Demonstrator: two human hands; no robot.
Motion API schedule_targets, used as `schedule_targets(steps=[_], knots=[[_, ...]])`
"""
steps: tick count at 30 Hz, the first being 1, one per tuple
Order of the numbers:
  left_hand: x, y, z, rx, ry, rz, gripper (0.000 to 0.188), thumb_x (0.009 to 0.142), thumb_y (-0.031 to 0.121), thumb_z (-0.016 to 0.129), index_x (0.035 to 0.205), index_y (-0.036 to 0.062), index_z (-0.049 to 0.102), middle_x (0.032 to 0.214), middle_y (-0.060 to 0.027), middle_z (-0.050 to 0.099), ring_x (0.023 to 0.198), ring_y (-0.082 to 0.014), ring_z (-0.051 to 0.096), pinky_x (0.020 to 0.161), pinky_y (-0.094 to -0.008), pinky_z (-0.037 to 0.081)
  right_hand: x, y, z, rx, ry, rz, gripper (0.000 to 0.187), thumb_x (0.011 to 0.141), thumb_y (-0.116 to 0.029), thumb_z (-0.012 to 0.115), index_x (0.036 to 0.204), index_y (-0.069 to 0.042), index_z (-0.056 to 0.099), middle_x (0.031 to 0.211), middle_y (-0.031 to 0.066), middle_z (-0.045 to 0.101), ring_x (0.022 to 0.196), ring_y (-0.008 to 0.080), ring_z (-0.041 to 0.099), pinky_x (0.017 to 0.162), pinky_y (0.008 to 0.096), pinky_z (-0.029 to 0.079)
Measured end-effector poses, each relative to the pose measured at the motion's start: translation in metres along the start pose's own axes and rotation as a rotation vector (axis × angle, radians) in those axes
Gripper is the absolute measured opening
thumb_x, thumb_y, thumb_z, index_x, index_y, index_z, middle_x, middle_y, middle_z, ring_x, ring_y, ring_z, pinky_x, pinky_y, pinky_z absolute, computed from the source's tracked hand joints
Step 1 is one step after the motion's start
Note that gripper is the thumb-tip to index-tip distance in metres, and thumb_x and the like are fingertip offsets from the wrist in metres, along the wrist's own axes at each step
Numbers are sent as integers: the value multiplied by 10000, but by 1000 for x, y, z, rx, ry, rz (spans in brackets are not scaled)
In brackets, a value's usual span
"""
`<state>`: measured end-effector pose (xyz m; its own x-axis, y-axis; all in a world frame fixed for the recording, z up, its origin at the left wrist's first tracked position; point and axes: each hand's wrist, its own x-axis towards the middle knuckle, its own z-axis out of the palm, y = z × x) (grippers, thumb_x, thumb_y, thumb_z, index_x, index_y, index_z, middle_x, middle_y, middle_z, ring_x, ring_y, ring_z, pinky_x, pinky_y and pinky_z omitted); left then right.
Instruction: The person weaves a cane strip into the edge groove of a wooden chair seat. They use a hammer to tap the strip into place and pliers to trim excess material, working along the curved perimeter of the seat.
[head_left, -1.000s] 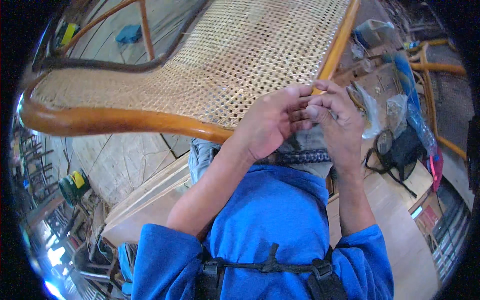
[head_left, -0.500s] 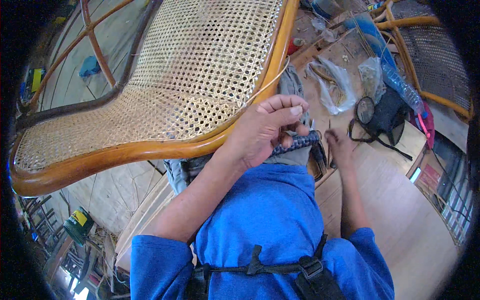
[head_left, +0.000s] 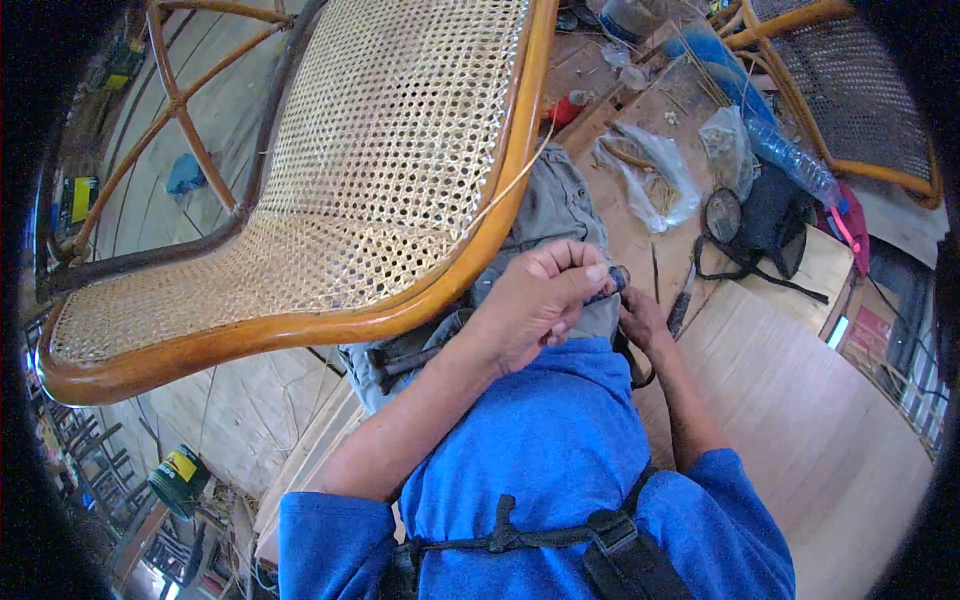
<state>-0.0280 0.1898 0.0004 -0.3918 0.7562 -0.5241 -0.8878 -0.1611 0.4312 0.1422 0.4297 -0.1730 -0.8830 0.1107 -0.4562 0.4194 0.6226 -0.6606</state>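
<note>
1. Left hand: fingers curled, thumb near forefinger; whether anything is pinched, I cannot tell.
2. Right hand: just right of the left, fingers partly hidden, so its grip cannot be told.
3. Woven cane panel in its wooden frame: beyond the left hand, toward its left.
4. Clear plastic bag: beyond the right hand.

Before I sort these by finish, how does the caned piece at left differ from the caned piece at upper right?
Weave colour: the left caned piece is pale straw, while the upper-right caned piece is dark and greyish. Apparent size: the left one fills far more of the picture than the upper-right one. Place: the left one is near the left hand; the upper-right one is away from both hands. Both have open mesh and orange-brown framing.
</note>
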Motion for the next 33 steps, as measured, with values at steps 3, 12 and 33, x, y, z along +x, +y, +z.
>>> schedule_targets(steps=[3, 12, 33], knots=[[10, -7, 5, 33, -1, -21, 143, 864, 194, 601, 937, 82, 551, 853, -20, 610, 421, -12, 381, 348, -166, 300, -17, -59, -28, 15, 37, 262, 295, 836, -183, 552, 1080, -19, 541, 861, 177, 622, 813, 299, 616, 726, 362, 475], [42, -21, 9, 25, 67, -11, 179, 833, 148, 634, 986, 88, 563, 775, 20, 578, 431, -18, 400, 343, -172, 292, -45, -115, -100, 634, -69, 406, 404, 810, -115, 595, 1210, -87, 538, 750, -65, 501, 580, 30, 433, 478, 176, 319], [54, -20, 28, 193, 79, 29, 169, 816, 127, 626, 963, 64, 571, 685, 28, 561, 403, -8, 377, 344, -167, 279, -30, -153, -77, 516, 185, 136, 492, 930, -480, 394, 1085, -24, 495, 856, 71, 557, 811, 168, 519, 736, 299, 421]])
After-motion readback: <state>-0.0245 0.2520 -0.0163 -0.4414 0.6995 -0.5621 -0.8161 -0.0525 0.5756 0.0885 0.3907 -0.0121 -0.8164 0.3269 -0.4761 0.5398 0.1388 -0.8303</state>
